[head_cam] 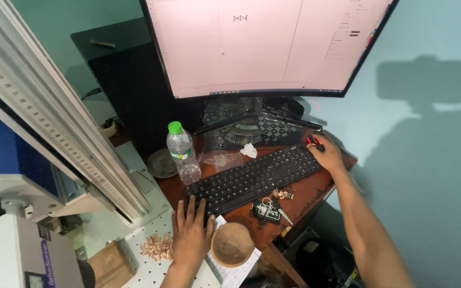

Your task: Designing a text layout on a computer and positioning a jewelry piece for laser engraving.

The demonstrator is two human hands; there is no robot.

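At the wooden desk point(316, 189), my left hand point(190, 232) lies open, fingers spread, on the near end of the black keyboard point(254, 178) while my right hand point(327, 153) cups the mouse point(315, 142), the drawing on the monitor point(262, 42) seemingly unfinished.

bottle point(183, 153) left behind keyboard point(255, 178), bowl point(232, 244) and keys point(268, 209) before it, monitor point(265, 45) behind

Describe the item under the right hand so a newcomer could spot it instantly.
Start at the large monitor, then drop to the black keyboard on the wooden desk. Just beyond its far right end, the right hand covers a black mouse, the only thing glowing red.
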